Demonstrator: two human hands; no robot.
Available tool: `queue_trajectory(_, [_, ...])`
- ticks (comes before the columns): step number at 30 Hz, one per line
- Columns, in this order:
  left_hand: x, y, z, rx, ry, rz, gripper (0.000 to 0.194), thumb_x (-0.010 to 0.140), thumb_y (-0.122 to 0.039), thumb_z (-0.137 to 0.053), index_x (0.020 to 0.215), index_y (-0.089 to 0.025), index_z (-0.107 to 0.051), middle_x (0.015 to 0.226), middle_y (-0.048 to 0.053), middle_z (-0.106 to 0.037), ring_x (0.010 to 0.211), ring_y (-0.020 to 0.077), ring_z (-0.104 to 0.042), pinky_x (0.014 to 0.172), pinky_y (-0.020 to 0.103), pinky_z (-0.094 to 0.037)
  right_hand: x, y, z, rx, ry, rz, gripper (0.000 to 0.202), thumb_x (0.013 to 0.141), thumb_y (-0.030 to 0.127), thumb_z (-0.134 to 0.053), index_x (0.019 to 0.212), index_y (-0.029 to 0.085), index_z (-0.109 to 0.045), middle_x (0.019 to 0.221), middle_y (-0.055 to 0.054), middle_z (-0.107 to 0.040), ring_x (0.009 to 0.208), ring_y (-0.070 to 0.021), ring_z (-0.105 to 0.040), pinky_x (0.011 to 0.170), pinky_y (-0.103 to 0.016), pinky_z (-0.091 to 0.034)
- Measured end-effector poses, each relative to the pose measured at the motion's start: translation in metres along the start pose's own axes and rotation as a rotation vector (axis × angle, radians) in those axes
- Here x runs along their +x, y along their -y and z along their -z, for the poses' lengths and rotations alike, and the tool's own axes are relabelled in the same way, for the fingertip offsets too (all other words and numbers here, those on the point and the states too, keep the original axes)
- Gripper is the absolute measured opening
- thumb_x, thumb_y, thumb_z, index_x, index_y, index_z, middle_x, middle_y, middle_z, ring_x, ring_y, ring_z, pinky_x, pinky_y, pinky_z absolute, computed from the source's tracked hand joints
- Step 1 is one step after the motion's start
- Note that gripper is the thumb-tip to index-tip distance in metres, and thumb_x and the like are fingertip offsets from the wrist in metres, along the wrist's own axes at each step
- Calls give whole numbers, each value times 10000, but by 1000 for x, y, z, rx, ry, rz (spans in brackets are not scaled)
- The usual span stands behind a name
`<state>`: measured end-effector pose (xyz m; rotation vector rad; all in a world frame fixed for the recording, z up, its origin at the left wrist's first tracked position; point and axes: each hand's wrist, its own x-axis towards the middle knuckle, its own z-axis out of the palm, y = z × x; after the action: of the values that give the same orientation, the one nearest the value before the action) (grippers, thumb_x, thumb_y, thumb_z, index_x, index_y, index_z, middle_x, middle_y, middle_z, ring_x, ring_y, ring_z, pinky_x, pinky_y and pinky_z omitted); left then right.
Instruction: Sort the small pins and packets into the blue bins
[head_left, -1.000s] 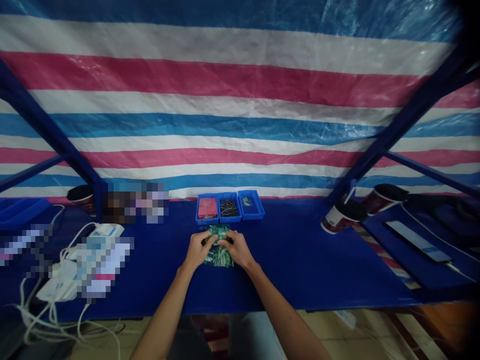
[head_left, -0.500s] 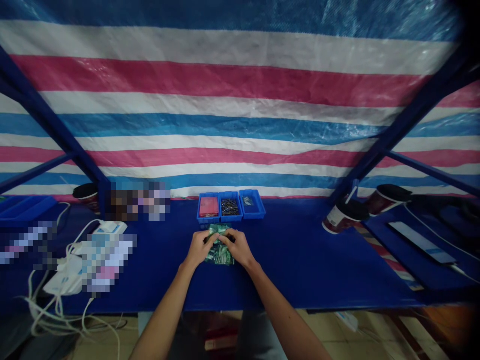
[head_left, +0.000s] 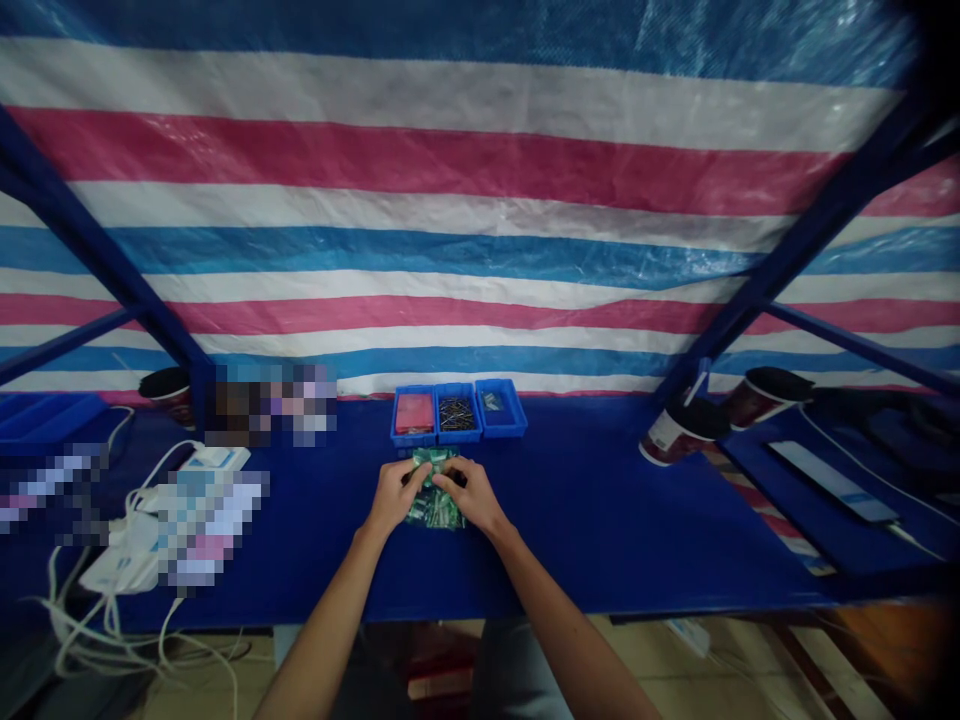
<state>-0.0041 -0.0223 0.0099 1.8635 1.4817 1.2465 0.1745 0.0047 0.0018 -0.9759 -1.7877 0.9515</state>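
Note:
A green see-through plastic bag (head_left: 436,510) with small pale pieces inside lies on the blue table in front of me. My left hand (head_left: 397,492) pinches the bag's upper part from the left, thumb and fingers together. From the other side, my right hand (head_left: 475,492) grips the same upper part, its thumb close to the left thumb. Just beyond my hands stand three joined blue bins: the left bin (head_left: 414,438) holds something flat and pink, the middle bin (head_left: 459,437) is full of dark screws or nails, and the right bin (head_left: 511,425) has a few small light pieces.
On the left lie a white power strip (head_left: 124,560) and tangled white cables (head_left: 112,640). Lidded cups (head_left: 679,432) stand to the right, near a phone (head_left: 832,482) with a cable. Blue frame posts (head_left: 780,270) slope up at both sides before a striped tarp (head_left: 465,170).
The thumbs have moved slightly apart at the top of the bag, and more of the green plastic shows between them. The whole view has shifted slightly.

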Motion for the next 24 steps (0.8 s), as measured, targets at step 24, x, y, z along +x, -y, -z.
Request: queue_trajectory(24, [0, 0, -1, -27, -119, 63, 465, 843, -412, -652, 533, -168, -406, 527, -67, -288, 524, 82, -304, 536, 224, -270, -1, 2, -1, -45, 33, 11, 282, 850, 394, -672, 677, 179, -614, 668, 18, -605, 644, -144, -523, 753, -280, -357])
